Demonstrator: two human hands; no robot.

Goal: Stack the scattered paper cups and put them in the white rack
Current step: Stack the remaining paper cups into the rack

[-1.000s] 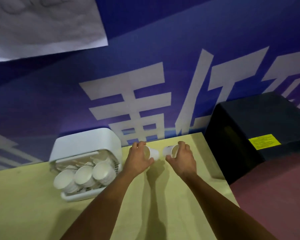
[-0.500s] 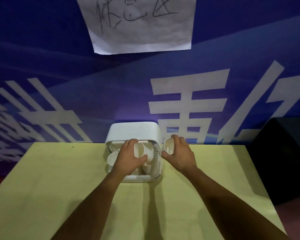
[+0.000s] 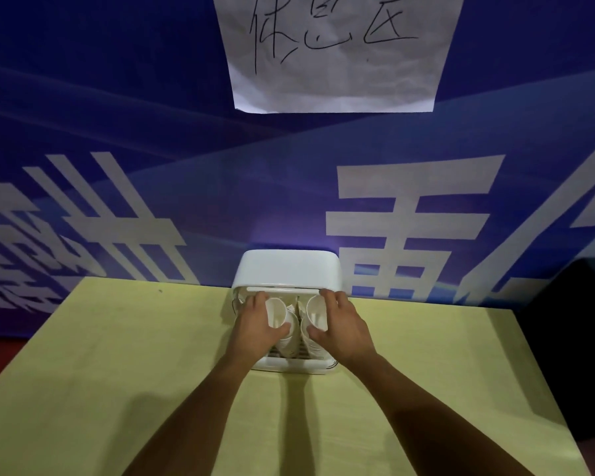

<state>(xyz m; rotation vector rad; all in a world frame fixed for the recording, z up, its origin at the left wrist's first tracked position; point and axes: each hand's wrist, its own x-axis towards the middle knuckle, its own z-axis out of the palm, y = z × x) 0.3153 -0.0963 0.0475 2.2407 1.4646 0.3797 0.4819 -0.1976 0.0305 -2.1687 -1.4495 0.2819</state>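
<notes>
You're loading the white rack [image 3: 287, 271] — your left hand [image 3: 253, 326] is gripping one paper cup [image 3: 276, 313], your right hand [image 3: 342, 326] a second cup [image 3: 316, 312], both at its open front. Next, I judge, you're needing to nest each squarely onto the stacked cups [image 3: 287, 343] — then let go.

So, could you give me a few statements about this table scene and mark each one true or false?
1. The left hand holds the left cup and the right hand holds the right cup, both at the white rack. True.
2. The white rack stands at the far edge of the table, by the blue wall. True.
3. The rack holds nothing else. False: other cups lie in it between the hands.
4. The paper sheet lies on the table. False: it hangs on the wall.
</notes>
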